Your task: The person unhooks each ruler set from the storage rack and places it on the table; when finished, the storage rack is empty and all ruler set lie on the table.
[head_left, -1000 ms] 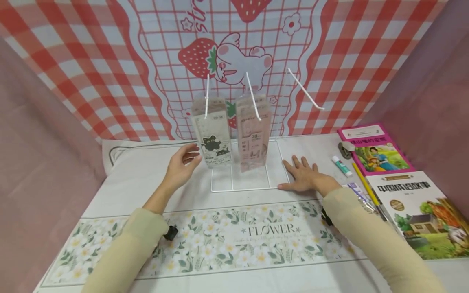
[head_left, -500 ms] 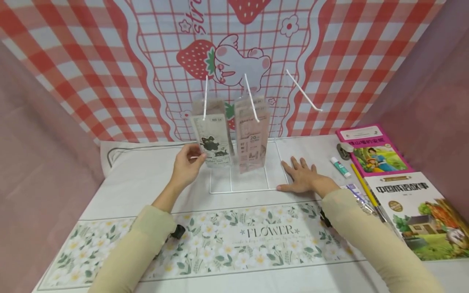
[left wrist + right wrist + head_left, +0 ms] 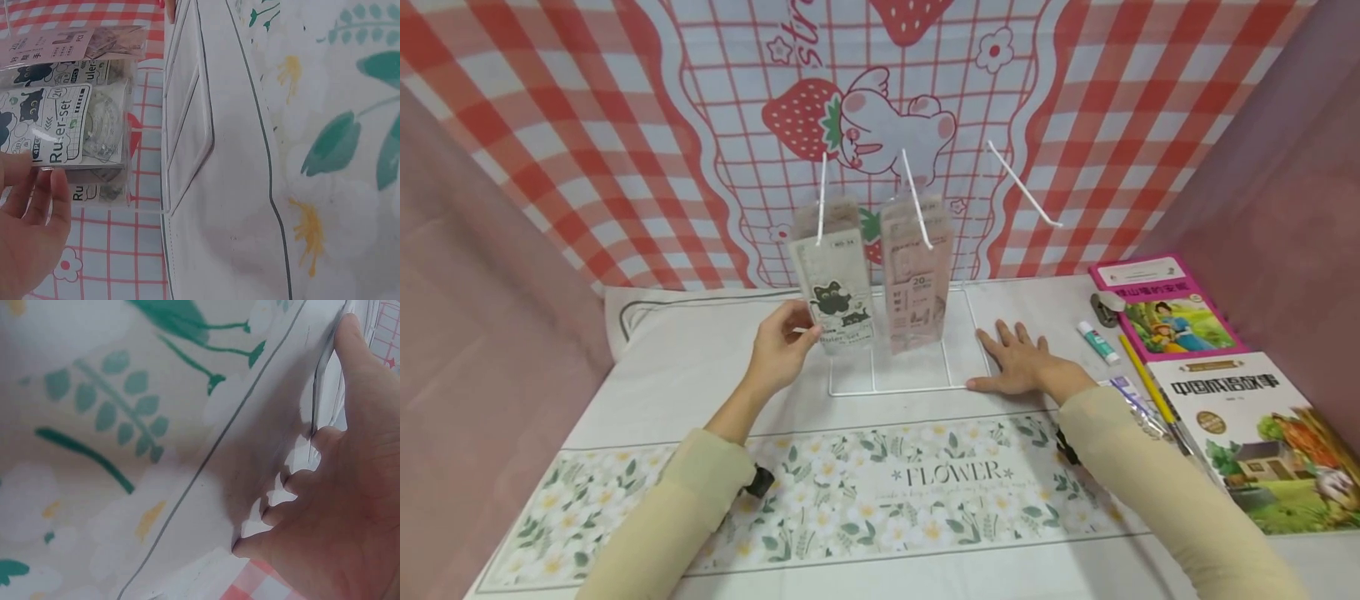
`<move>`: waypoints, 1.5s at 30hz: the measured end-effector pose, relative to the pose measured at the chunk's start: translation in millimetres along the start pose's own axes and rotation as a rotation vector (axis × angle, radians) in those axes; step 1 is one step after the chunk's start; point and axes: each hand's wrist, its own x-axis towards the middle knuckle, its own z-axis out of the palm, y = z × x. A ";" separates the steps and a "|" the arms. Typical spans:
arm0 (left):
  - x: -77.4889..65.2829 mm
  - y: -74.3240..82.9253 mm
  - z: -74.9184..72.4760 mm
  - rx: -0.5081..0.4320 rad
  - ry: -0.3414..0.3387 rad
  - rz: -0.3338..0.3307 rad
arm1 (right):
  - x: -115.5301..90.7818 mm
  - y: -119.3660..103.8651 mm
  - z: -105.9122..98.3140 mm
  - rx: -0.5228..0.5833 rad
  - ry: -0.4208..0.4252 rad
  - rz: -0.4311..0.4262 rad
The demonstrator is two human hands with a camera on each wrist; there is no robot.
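While left hand (image 3: 781, 348) pinches one ruler packet (image 3: 835, 287), right hand (image 3: 1018, 365) lies spread; three hooks (image 3: 917, 199).

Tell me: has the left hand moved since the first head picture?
Yes, the left hand moved slightly rightward against the white rack, toward the cat-printed packet.

A tablecloth (image 3: 677, 354) (flower-printed) carries a wire rack (image 3: 912, 389), tube (image 3: 1098, 342) and two books (image 3: 1247, 442).

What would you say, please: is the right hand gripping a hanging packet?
No, the right hand lies spread at the edge of the wire base, apart from the packets.
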 end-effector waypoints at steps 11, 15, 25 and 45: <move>-9.7 4.3 -8.1 -0.013 -0.080 -0.012 | -0.3 0.0 -1.5 -0.002 -0.006 -0.003; -13.9 7.3 -9.4 -0.022 -0.074 0.007 | -0.8 -0.3 -2.4 -0.002 -0.005 -0.002; -24.4 11.7 -13.8 -0.005 -0.105 0.066 | 0.1 -0.1 0.0 -0.012 0.000 -0.005; -40.0 22.3 -38.8 -0.083 -0.196 0.140 | -1.2 -1.2 -1.8 -0.003 0.006 -0.016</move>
